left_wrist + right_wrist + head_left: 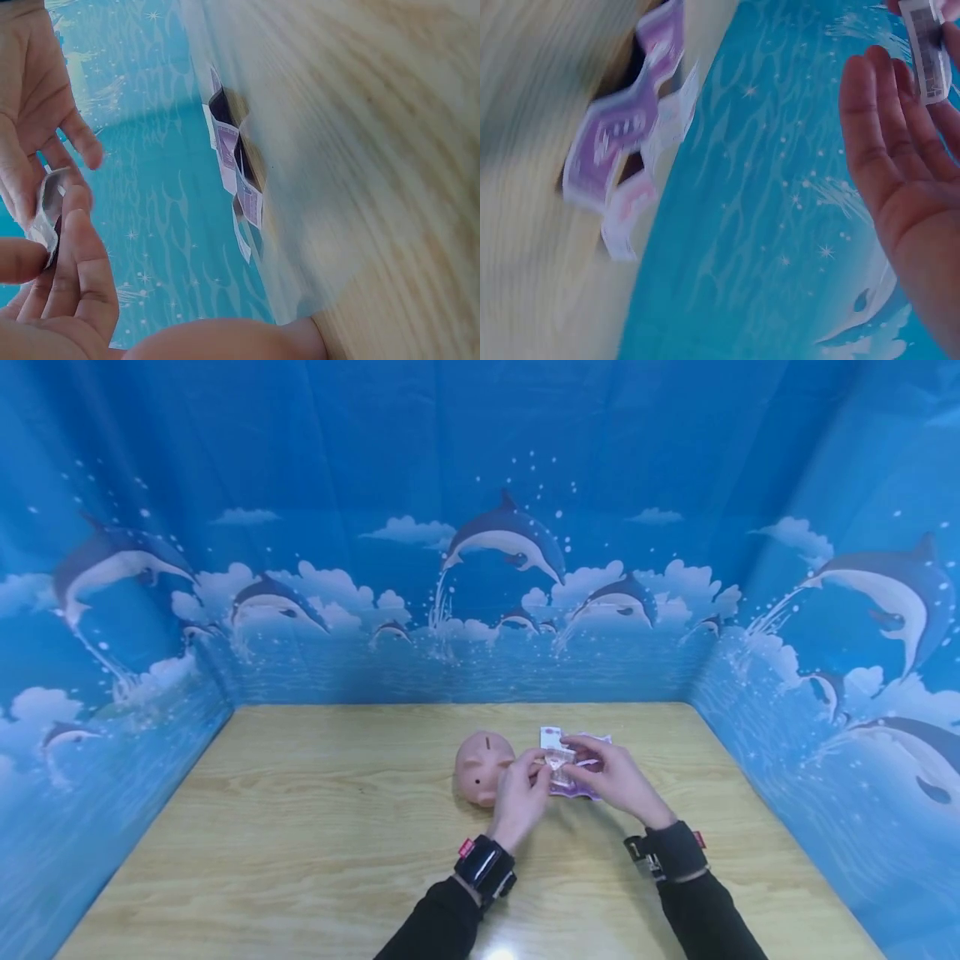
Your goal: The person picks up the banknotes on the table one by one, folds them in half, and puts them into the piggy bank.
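Note:
Both hands meet over the table around a small folded banknote (558,760), pale and narrow. My left hand (521,797) pinches its near end, thumb against curled fingers; in the left wrist view the folded banknote (49,206) bends between the fingertips. From the other side my right hand (615,781) holds it between thumb and fingers, its other fingers stretched out in the right wrist view. Beneath the hands lie purple banknotes (611,142), creased and wavy, with a paler banknote (551,737) at their far side. The hands partly cover these notes in the head view.
A pink piggy bank (480,764) with a slot on top stands just left of my left hand. The wooden table (315,827) ends at a blue dolphin-print curtain (337,543) behind and on both sides.

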{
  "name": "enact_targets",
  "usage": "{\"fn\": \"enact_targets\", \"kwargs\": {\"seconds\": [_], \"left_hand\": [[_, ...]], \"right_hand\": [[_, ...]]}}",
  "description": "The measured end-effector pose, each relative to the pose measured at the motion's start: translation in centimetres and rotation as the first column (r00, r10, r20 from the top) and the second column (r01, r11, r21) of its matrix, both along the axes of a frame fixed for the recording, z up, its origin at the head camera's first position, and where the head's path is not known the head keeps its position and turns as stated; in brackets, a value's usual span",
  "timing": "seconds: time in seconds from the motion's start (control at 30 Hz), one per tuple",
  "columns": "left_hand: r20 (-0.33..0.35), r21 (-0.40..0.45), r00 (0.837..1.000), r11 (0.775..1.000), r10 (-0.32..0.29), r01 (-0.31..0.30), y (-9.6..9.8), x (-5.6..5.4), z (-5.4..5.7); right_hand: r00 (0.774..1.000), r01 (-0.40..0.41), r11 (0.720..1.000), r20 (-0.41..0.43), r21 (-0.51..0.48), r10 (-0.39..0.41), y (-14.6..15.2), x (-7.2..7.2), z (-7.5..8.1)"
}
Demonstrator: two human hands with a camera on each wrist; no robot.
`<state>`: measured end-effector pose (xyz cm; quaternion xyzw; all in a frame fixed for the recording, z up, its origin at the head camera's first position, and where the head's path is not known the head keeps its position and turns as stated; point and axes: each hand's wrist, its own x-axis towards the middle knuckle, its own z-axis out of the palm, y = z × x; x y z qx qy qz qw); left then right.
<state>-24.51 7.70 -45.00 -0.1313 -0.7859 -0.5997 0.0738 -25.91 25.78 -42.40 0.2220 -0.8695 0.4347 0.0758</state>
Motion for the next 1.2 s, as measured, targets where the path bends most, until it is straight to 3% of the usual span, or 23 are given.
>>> {"fn": "enact_targets", "kwargs": {"seconds": [0.27, 0.4, 0.5, 0.63, 0.77, 0.87, 1.03, 1.2], "left_hand": [[-0.018, -0.006, 1.000, 1.000, 0.000, 0.000, -0.1, 0.2, 0.0], [-0.067, -0.056, 0.998, 0.998, 0.000, -0.004, -0.1, 0.5, 0.0], [-0.169, -0.138, 0.985, 0.990, 0.020, -0.044, 0.1, 0.7, 0.0], [-0.293, -0.213, 0.954, 0.969, 0.058, -0.124, 0.3, 0.8, 0.0], [-0.334, -0.234, 0.938, 0.955, 0.095, -0.180, 0.5, 0.8, -0.1], [-0.305, -0.225, 0.946, 0.958, 0.106, -0.180, 0.6, 0.8, 0.0], [-0.202, -0.130, 0.978, 0.989, 0.051, -0.078, 0.5, 0.8, 0.1], [-0.193, -0.082, 0.981, 0.996, 0.018, -0.034, 0.5, 0.7, 0.0]], "right_hand": [[0.986, 0.050, 0.990, 0.162, -0.132, -0.028, 0.2, 0.2, 0.4], [0.981, 0.093, 0.985, 0.182, -0.147, -0.066, 0.1, 0.2, 0.6], [0.978, 0.142, 0.978, 0.175, -0.155, -0.114, 0.0, 0.2, 0.5], [0.976, 0.171, 0.970, 0.167, -0.175, -0.142, -0.1, 0.3, 0.7], [0.982, 0.148, 0.968, 0.146, -0.201, -0.120, -0.4, 0.5, 1.0], [0.987, 0.114, 0.971, 0.134, -0.210, -0.087, -0.7, 0.6, 1.1], [0.993, 0.061, 0.977, 0.116, -0.202, -0.038, -1.1, 0.6, 0.9], [0.995, 0.043, 0.974, 0.092, -0.221, -0.023, -1.4, 0.7, 0.7]]}}
